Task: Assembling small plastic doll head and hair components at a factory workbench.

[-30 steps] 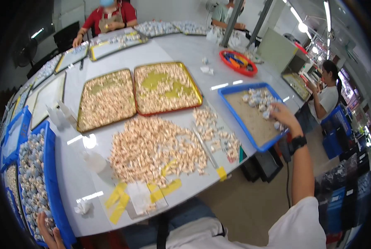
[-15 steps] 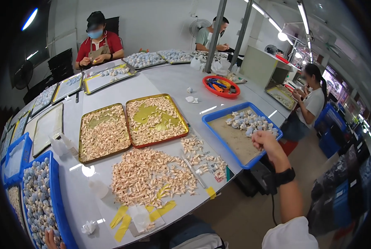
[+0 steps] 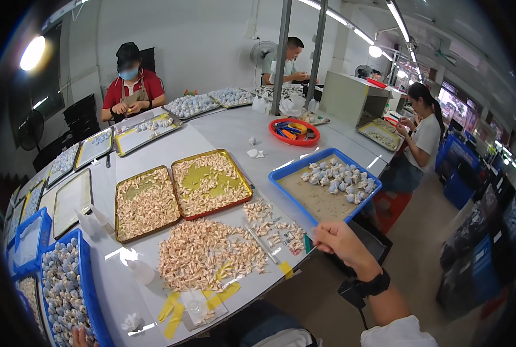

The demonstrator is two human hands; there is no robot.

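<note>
1. Far left, we only catch our left hand (image 3: 80, 337) as a sliver at the bottom edge, resting against the wall of a blue plastic tray (image 3: 88, 289) full of rounded grey-blue pieces. Can't tell if those fingers are curled or loose.
2. Next over, a loose pile of small pale tan pieces (image 3: 203, 259) sits on the smooth white table (image 3: 212, 136), with strips of yellow tape (image 3: 174, 312) stuck near the front edge.
3. Behind the pile are two shallow gold metal trays (image 3: 180, 194) side by side, each covered in the same tan bits.
4. Right of those, a rectangular blue tray (image 3: 327, 185) holds a cluster of grey-white lumpy pieces at its far end.
5. Our right hand (image 3: 339, 243), black watch on the wrist, is closed at the table edge just beside that tray's near corner, fingers pinched on something thin we can't make out.
</note>
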